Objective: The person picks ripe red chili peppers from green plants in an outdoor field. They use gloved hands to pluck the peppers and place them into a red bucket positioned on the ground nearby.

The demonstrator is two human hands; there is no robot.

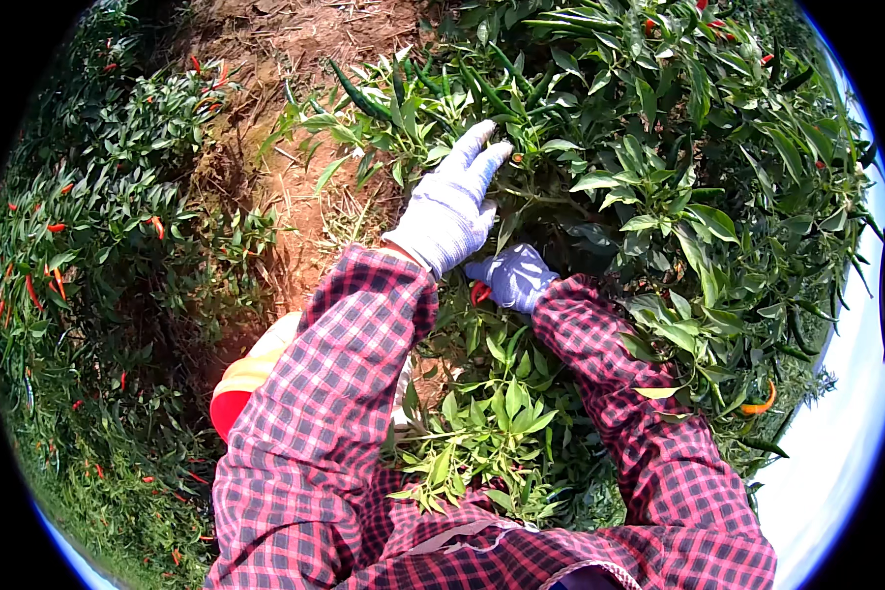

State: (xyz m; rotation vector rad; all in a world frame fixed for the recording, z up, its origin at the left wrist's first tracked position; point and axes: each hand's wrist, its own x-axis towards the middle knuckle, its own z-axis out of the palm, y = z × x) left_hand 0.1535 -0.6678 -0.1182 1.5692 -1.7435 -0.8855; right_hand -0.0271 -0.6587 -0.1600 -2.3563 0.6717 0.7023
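Note:
My left hand [453,195], in a white knitted glove, reaches into the leaves of a chili pepper plant [638,177], its fingers spread beside the stems. Just above the fingertips, green chili peppers [361,92] point upward from the foliage. My right hand [515,276], also gloved, is lower and to the right, in shade among the leaves, with its fingers curled. A red chili pepper [479,292] shows at its lower edge, apparently held in the fingers. The right palm is hidden from view.
Bare reddish soil [302,37] with dry straw runs between the plant rows. On the left, another row bears red chilies [32,292]. A red and yellow object [240,387] lies partly behind my left sleeve. Leafy branches [501,420] hang before my body; an orange chili [759,402] is at right.

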